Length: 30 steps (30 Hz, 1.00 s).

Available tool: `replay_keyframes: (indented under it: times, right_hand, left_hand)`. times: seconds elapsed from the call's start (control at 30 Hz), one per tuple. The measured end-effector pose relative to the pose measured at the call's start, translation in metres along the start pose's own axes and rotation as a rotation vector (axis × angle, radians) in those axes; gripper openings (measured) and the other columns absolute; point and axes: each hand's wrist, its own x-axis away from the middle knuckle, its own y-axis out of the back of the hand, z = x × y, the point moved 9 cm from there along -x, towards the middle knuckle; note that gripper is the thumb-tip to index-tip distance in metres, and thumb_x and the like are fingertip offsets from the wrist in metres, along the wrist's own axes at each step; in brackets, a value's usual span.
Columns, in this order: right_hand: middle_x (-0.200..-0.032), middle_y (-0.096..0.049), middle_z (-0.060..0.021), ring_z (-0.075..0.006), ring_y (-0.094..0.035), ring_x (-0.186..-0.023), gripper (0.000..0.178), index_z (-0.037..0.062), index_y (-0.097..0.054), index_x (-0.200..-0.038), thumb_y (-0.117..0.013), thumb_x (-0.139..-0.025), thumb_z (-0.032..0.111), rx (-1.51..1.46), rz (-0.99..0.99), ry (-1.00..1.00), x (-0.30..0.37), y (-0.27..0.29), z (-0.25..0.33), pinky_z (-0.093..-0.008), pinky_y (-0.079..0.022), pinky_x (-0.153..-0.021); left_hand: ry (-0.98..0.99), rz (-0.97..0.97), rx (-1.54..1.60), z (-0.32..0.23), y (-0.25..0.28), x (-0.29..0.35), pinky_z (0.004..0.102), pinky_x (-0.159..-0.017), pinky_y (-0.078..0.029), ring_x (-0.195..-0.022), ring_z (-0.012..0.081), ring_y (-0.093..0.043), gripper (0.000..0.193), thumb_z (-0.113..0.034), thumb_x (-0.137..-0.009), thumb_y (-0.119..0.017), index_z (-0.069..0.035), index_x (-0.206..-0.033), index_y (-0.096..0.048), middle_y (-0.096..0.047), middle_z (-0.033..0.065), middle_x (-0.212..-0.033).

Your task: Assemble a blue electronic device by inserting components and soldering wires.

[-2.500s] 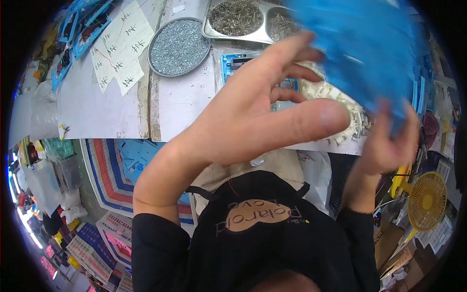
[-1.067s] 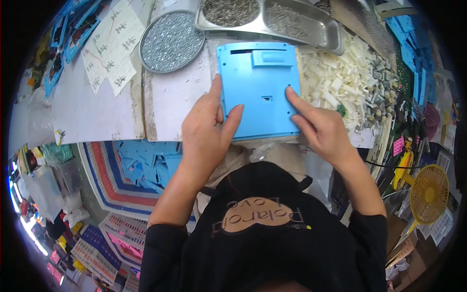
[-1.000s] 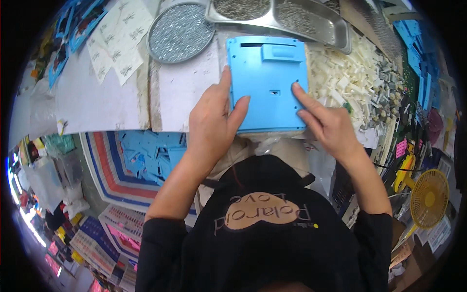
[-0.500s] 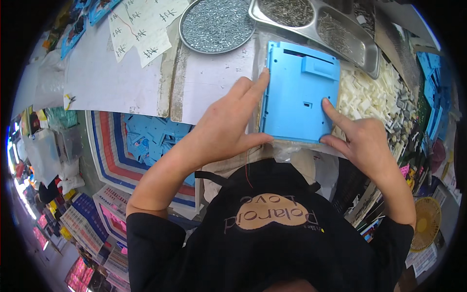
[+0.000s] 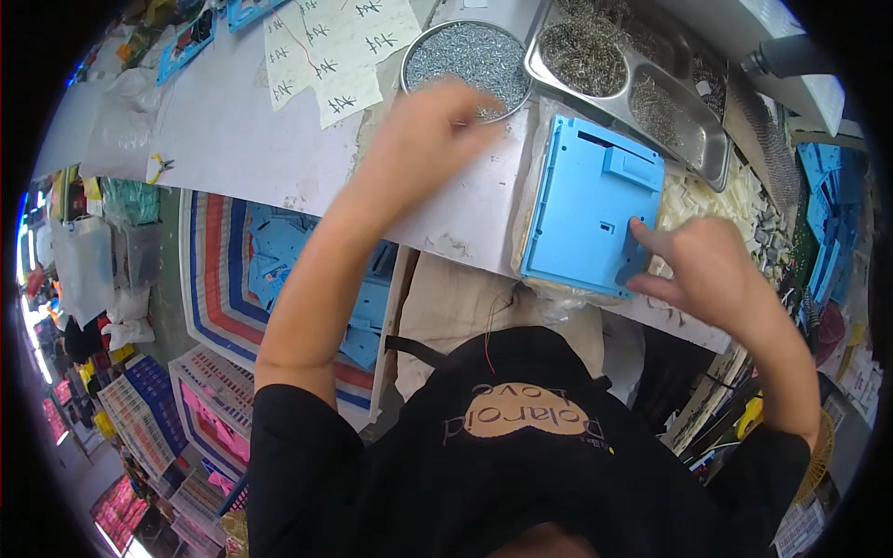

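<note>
A light-blue plastic case (image 5: 581, 209) lies flat on a pad wrapped in clear plastic, near the table's front edge. It has a raised block near its far edge and a small slot in the middle. My right hand (image 5: 712, 265) is at its right side, index finger and thumb spread apart, their tips on or beside the case's right edge. My left hand (image 5: 428, 139) is off the case, over the near left rim of a round metal tray (image 5: 404, 76) of small silvery screws (image 5: 470, 56). Motion blurs its fingers, so whether they hold anything is unclear.
A steel compartment tray (image 5: 721, 153) of small metal parts stands behind the case. White plastic pieces (image 5: 693, 205) are heaped to the right. Handwritten paper (image 5: 339, 56) and small yellow-handled cutters (image 5: 158, 167) lie left. A striped-lined bin (image 5: 214, 270) holds blue parts below the table.
My left hand has left the case's left edge and moved forward to the screw tray. The view has shifted, and my right hand stays beside the case.
</note>
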Motion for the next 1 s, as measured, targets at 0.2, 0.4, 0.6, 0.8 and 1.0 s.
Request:
replay_keyframes:
  times: [0.2,0.4,0.6,0.8,1.0]
  right_hand:
    - [-0.073,-0.068,-0.0104,-0.0299,-0.067,-0.076,0.013,0.0068,-0.077,-0.088,-0.075,-0.081,0.018,-0.081,0.083,0.205,-0.094,0.049,-0.005,-0.0429,-0.053,-0.078]
    - [-0.100,-0.064,-0.0038,-0.0261,-0.058,-0.105,0.019,0.0066,-0.074,-0.095,-0.076,-0.080,0.018,0.272,-0.634,0.277,-0.199,0.049,0.015,-0.0386,-0.049,-0.093]
    - [-0.092,-0.072,-0.0069,-0.0265,-0.060,-0.102,0.014,0.0105,-0.076,-0.086,-0.069,-0.080,0.021,0.202,-0.650,0.221,-0.201,0.066,0.003,-0.0446,-0.047,-0.089]
    - [-0.088,-0.066,-0.0021,-0.0157,-0.059,-0.091,0.009,0.0038,-0.071,-0.093,-0.067,-0.087,0.009,-0.447,-0.850,0.187,-0.078,0.076,-0.059,-0.0300,-0.046,-0.084]
    - [-0.083,-0.069,0.0017,-0.0083,-0.056,-0.075,0.012,0.0031,-0.079,-0.095,-0.075,-0.089,0.013,-0.916,-0.746,-0.230,-0.015,-0.001,-0.126,-0.0251,-0.045,-0.070]
  left_hand:
    - [0.016,-0.163,-0.534,0.045,0.014,-0.019,0.0424,-0.078,-0.049,-0.087,0.0294,-0.066,0.016,-0.020,-0.084,-0.074,-0.005,-0.090,-0.074,-0.069,0.0094,-0.088]
    - [0.029,-0.253,-0.395,0.045,0.008,-0.019,0.0442,-0.080,-0.046,-0.086,0.0293,-0.065,0.014,-0.019,-0.088,-0.070,-0.005,-0.086,-0.071,-0.067,0.0083,-0.086]
    - [-0.103,-0.237,-0.168,-0.004,0.004,-0.007,0.0420,-0.079,-0.044,-0.085,0.0306,-0.063,0.007,-0.012,-0.089,-0.068,-0.005,-0.091,-0.068,-0.065,0.0097,-0.089]
    - [-0.173,-0.086,-0.090,-0.052,-0.027,-0.006,0.0408,-0.079,-0.043,-0.087,0.0289,-0.062,0.005,-0.008,-0.087,-0.069,-0.006,-0.092,-0.068,-0.062,0.0084,-0.090]
    - [-0.387,-0.067,-0.370,-0.073,-0.042,-0.009,0.0408,-0.077,-0.043,-0.084,0.0262,-0.061,0.010,-0.008,-0.081,-0.073,-0.006,-0.089,-0.068,-0.059,0.0069,-0.088]
